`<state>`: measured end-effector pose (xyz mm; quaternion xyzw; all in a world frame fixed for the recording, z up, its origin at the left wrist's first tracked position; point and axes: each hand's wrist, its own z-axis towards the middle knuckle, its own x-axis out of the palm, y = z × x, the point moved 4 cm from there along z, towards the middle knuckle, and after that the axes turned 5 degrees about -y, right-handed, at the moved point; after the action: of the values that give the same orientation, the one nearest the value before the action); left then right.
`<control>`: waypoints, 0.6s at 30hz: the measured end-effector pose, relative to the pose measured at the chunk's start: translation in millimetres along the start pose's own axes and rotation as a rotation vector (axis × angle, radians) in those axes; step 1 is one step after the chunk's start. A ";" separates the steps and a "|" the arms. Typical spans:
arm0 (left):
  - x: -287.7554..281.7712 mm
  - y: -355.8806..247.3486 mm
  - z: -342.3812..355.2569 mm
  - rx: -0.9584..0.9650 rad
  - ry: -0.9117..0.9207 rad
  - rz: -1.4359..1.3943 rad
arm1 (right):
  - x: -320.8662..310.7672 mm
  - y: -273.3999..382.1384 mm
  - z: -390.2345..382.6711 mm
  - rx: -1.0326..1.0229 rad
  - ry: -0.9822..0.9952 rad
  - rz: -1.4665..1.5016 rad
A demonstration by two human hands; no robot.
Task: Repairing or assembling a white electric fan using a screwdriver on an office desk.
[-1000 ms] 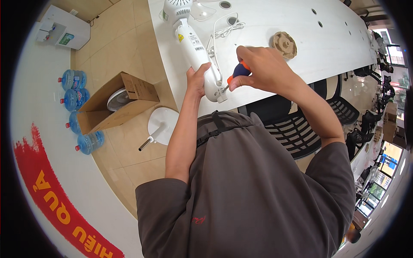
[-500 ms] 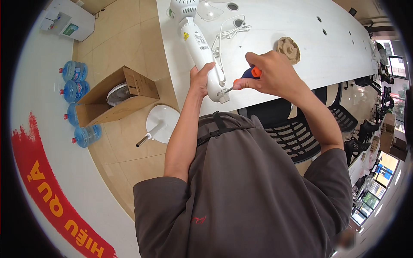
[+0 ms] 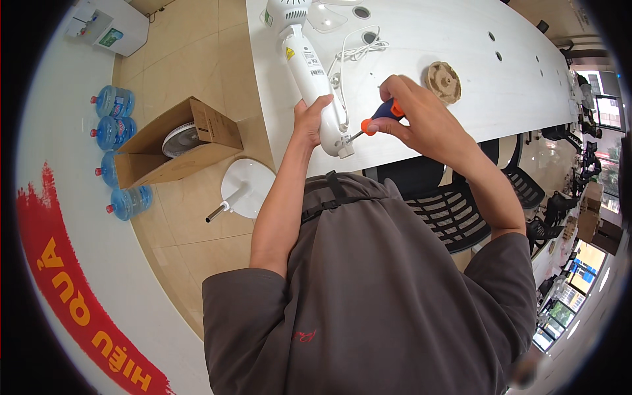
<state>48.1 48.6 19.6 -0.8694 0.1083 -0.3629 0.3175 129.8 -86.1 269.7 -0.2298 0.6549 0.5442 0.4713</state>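
A white electric fan body, its motor head at the far end, lies along the table's left side. My left hand grips its long column near the lower end, thumb over the top. In my right hand is a screwdriver with a dark blue and orange handle. Its shaft slants down to the left, and the tip meets the fan's near end, beside a small white square piece. Whether the tip sits in a screw is too small to tell. A white power cord runs beside the column.
On the white table lies a round brown cardboard piece. Black mesh chairs stand against its near edge. Left on the floor are an open carton with a fan part, a white round base with pole and several water bottles.
My right hand has loosened and shifted slightly on the screwdriver, showing more of its handle and shaft. My left hand keeps its hold on the fan body.
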 end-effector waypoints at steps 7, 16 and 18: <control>1.6 -0.3 -0.9 -0.009 -0.001 -0.012 | 0.7 6.7 -2.6 -0.082 0.074 -0.058; 1.6 -1.1 -3.8 0.011 -0.046 0.000 | -0.4 -1.0 -0.5 0.223 0.374 -0.191; 2.4 -2.7 -5.8 0.022 -0.056 -0.009 | 3.0 -7.6 -0.5 0.206 0.337 -0.275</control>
<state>45.6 47.0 25.7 -0.8761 0.0913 -0.3409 0.3284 134.5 -88.3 263.3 -0.3547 0.7390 0.3592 0.4461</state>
